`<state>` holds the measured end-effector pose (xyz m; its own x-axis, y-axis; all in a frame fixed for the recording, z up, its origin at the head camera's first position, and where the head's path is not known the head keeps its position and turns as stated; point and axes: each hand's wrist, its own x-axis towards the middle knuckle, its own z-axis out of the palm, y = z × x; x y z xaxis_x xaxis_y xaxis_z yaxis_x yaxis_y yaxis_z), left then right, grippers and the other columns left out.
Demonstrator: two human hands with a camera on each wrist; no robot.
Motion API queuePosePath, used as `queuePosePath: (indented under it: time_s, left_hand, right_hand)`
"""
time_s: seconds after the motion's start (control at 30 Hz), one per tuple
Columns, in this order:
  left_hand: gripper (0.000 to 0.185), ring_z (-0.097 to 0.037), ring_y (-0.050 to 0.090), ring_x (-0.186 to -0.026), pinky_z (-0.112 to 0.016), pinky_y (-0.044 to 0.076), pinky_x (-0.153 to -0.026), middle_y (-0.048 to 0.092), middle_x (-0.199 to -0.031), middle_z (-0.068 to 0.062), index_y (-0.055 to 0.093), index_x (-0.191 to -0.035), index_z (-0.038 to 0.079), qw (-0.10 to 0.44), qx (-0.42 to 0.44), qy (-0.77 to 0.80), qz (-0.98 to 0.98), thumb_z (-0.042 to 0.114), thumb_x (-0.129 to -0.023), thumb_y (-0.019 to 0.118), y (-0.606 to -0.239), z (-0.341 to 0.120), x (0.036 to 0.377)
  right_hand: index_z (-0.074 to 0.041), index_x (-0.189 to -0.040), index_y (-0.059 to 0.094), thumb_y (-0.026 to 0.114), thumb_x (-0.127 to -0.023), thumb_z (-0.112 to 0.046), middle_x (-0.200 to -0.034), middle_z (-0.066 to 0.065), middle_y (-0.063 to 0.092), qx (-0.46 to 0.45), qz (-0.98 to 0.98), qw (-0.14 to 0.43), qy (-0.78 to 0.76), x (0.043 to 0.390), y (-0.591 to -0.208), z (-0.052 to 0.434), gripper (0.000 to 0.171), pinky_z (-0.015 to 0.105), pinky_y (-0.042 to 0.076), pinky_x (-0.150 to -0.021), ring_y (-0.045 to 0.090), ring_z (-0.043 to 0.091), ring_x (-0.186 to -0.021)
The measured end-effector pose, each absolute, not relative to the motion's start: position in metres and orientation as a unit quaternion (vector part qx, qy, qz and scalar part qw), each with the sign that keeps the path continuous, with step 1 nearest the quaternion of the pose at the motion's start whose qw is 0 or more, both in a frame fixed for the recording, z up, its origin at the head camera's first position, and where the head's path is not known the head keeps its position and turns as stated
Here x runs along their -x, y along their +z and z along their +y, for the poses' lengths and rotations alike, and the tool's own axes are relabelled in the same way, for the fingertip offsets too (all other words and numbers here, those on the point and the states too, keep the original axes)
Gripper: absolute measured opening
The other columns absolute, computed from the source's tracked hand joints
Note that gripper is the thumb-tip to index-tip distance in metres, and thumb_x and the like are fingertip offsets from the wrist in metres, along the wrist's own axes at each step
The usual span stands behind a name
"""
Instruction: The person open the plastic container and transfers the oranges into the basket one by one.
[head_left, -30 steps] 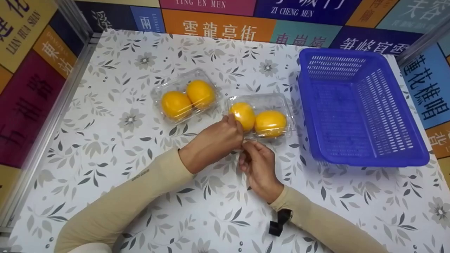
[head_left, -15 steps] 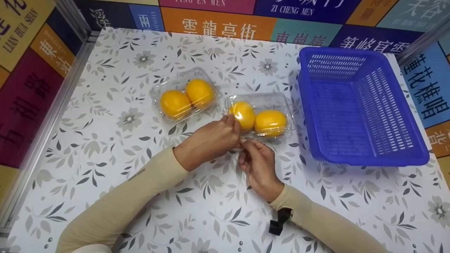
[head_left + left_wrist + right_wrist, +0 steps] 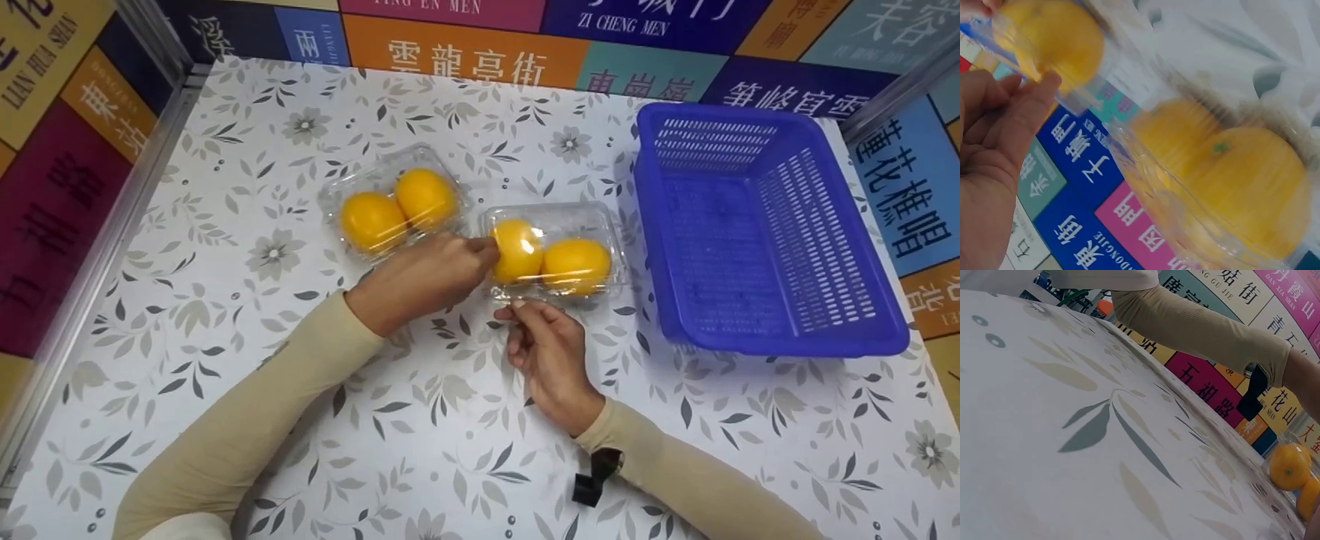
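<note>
Clear plastic clamshell box (image 3: 555, 251) with two round yellow-orange fruits inside lies flat on the floral-patterned white bench (image 3: 225, 315), just left of the blue slatted plastic basket (image 3: 757, 225). Its lid looks closed over the fruits, and light glints off the near left corner. A second clear plastic box of two yellow fruits (image 3: 394, 202) sits close by to its left, farther back.

The left hand (image 3: 420, 281) reaches in from the left, its fingers (image 3: 484, 251) curled against the left end of the box, touching the plastic beside the nearer fruit; in the left wrist view the fingertips (image 3: 1039, 93) press the box's edge. The right hand (image 3: 547, 352) lies just in front of the box, fingers bent, its thumb and forefinger drawn together at the box's front rim (image 3: 517, 304); whether they actually pinch the rim cannot be told. Both forearms wear beige sleeves, and the two hands are a little apart.
</note>
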<state>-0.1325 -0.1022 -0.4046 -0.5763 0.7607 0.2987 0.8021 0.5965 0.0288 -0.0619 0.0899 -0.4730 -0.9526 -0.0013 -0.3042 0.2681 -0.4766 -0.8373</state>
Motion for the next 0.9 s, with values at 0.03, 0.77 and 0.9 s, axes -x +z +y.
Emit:
queuePosePath:
  time_s: [0.03,0.77,0.9]
  left_hand:
    - [0.008,-0.026,0.067,-0.066,-0.034,0.060,-0.061,0.070,-0.088,-0.012,0.073,-0.098,-0.002,0.133,0.446,-0.086,-0.881,-0.006,-0.100,0.066,-0.405,-0.103,0.133]
    - [0.008,-0.021,0.059,-0.070,-0.030,0.056,-0.051,0.061,-0.091,-0.015,0.065,-0.099,-0.001,0.209,0.452,0.042,-0.866,-0.004,-0.098,0.057,-0.411,-0.090,0.118]
    - [0.005,-0.023,0.061,-0.070,-0.032,0.057,-0.051,0.063,-0.093,-0.016,0.064,-0.101,-0.001,0.205,0.451,0.002,-0.869,-0.001,-0.099,0.059,-0.410,-0.094,0.119]
  right_hand:
    - [0.000,-0.095,0.076,0.062,-0.109,-0.003,-0.087,0.011,0.079,-0.130,0.507,0.081,-0.848,0.062,-0.473,0.090,0.020,0.019,0.040,-0.042,0.054,0.009,-0.051]
    - [0.002,-0.092,0.075,0.063,-0.109,-0.004,-0.085,0.010,0.078,-0.124,0.515,0.076,-0.844,0.062,-0.476,0.091,0.021,0.019,0.039,-0.041,0.053,0.010,-0.050]
    - [0.002,-0.092,0.074,0.063,-0.109,-0.004,-0.086,0.010,0.078,-0.124,0.519,0.077,-0.842,0.061,-0.477,0.091,0.021,0.020,0.040,-0.041,0.053,0.010,-0.050]
